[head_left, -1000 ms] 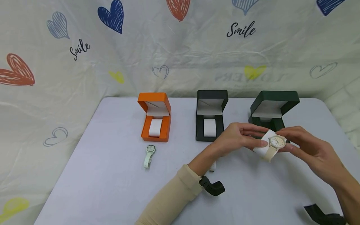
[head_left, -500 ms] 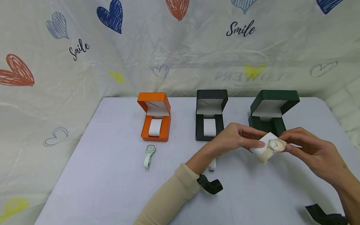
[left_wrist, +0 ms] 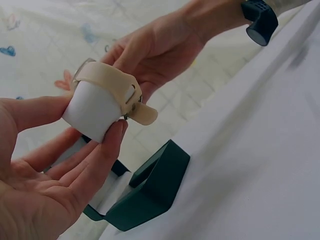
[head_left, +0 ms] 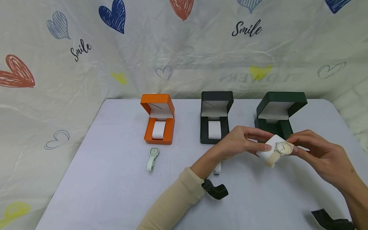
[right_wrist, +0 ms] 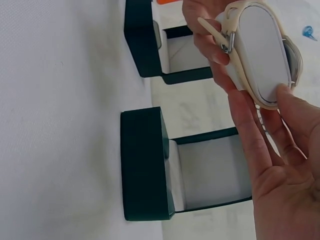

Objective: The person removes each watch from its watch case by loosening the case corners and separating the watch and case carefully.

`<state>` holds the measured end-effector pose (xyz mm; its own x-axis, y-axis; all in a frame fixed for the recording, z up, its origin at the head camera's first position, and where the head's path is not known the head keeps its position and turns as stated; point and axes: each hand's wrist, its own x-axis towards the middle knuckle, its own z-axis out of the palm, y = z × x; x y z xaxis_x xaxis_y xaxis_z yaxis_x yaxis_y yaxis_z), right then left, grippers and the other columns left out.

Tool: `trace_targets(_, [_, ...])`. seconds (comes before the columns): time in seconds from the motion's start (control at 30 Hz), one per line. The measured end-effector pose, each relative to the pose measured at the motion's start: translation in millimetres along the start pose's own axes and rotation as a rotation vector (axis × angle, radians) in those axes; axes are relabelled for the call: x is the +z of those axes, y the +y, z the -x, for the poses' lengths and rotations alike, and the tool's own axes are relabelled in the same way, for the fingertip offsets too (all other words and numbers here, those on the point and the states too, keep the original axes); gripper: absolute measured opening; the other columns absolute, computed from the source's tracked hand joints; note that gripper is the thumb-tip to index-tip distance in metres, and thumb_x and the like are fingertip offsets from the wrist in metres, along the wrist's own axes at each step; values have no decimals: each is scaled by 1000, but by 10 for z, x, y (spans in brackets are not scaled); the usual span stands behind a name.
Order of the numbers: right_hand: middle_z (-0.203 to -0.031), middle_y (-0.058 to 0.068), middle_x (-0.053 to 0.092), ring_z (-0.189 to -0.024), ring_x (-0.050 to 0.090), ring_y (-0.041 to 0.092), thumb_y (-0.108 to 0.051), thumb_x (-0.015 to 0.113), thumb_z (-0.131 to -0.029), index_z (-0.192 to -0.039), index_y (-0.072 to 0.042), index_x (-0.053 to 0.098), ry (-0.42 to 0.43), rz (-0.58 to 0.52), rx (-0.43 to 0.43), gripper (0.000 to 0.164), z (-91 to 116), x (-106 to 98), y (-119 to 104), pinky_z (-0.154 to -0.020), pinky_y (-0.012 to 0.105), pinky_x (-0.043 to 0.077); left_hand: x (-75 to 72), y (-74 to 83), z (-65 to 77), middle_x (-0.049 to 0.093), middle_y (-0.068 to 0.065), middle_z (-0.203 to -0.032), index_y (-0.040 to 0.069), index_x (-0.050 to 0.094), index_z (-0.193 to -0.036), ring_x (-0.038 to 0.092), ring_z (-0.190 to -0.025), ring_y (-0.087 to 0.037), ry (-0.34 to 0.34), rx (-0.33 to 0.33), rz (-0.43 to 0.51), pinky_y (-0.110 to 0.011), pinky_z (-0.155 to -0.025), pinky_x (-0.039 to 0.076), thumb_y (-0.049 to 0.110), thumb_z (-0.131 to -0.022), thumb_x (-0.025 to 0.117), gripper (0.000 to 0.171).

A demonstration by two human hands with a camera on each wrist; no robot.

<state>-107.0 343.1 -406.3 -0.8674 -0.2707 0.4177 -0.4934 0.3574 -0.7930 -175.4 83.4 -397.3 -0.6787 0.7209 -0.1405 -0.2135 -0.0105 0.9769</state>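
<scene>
A cream-strapped watch [head_left: 284,148] with a round pale dial is wrapped round a white watch cushion [head_left: 272,142]. My left hand [head_left: 240,142] pinches the cushion's bare end between thumb and fingers. From the other side, my right hand [head_left: 323,153] grips the watch and cushion, its thumb touching the cushion's edge in the right wrist view. The strap [left_wrist: 106,77] is through its buckle, and its loose tip [left_wrist: 145,115] sticks out. Just behind the hands stands an open green watch box [head_left: 284,99] with no cushion visible in it; my hands cover its front.
An open black watch box [head_left: 217,97] and an open orange one [head_left: 156,99] each hold a white cushion. A pale green watch [head_left: 153,152] lies before the orange box. Another white watch [head_left: 217,169] is mostly hidden by my left forearm. All rest on a white table [head_left: 115,191].
The cushion and watch have tilted slightly in my hands, with the strap's lower part swinging left and more of the cushion's white showing. Boxes and other watches stay in place.
</scene>
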Motion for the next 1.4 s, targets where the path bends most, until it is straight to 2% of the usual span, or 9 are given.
trace_targets(0.23, [-112, 0, 64, -98, 63, 8, 33, 64, -79, -112, 13, 69, 25, 77, 12, 39, -17, 31, -39, -84, 10, 57, 9, -5, -15, 74, 3, -115, 12, 63, -142, 71, -94, -5, -28, 14, 79, -38, -76, 66, 0, -95, 72, 50])
trace_targets(0.47, [-114, 11, 63, -103, 63, 15, 34, 57, -84, -115, 24, 61, 11, -268, -64, 32, -29, 33, 17, -86, 17, 60, 32, -5, -25, 67, 9, -119, 15, 60, -148, 68, -100, -3, -44, 27, 52, -37, -77, 66, 0, -96, 70, 54])
trace_targets(0.57, [-115, 12, 63, -104, 63, 16, 33, 56, -85, -116, 24, 60, 16, -298, -58, 32, -26, 41, 20, -86, 18, 60, 41, -4, -26, 64, 10, -117, 14, 60, -148, 67, -96, -4, -55, 23, 40, -36, -78, 66, 1, -97, 69, 54])
trace_targets(0.67, [-115, 8, 62, -103, 62, 13, 32, 58, -85, -117, 21, 62, 32, -199, 2, 34, -13, 52, -14, -84, 18, 60, 49, 4, -23, 63, 10, -115, 14, 59, -148, 67, -91, -5, -62, 13, 31, -35, -78, 66, 0, -96, 69, 54])
trace_targets(0.8, [-116, 10, 62, -103, 63, 14, 32, 58, -85, -116, 22, 62, 42, -263, -39, 33, -14, 72, 23, -84, 19, 61, 62, 10, -21, 62, 10, -115, 13, 60, -147, 67, -91, -5, -57, 12, 35, -35, -77, 65, 0, -96, 70, 53])
trace_targets(0.9, [-116, 16, 61, -103, 65, 18, 32, 57, -86, -114, 25, 60, 36, -398, -109, 30, -25, 87, 75, -85, 21, 61, 72, 5, -28, 60, 10, -117, 12, 61, -145, 66, -94, -5, -48, 10, 47, -35, -78, 65, 1, -95, 71, 52])
trace_targets(1.03, [-116, 17, 61, -101, 67, 19, 27, 60, -89, -114, 27, 57, 41, -442, -112, 26, -27, 101, 79, -85, 24, 62, 84, 2, -31, 60, 10, -118, 14, 61, -144, 67, -93, -5, -39, -4, 55, -37, -79, 66, 1, -93, 73, 54])
trace_targets(1.23, [-116, 16, 61, -102, 66, 18, 26, 59, -89, -115, 27, 57, 62, -430, -93, 26, -24, 115, 71, -85, 22, 62, 107, 0, -35, 66, 8, -115, 20, 64, -138, 72, -90, -10, -19, -46, 96, -48, -83, 65, -3, -89, 76, 55])
trace_targets(1.4, [-115, 13, 61, -103, 64, 15, 31, 56, -87, -115, 25, 59, 82, -364, -79, 29, -20, 126, 69, -84, 17, 61, 125, -4, -41, 70, 8, -107, 22, 65, -132, 73, -85, -11, 5, -62, 109, -48, -82, 65, -6, -87, 77, 54])
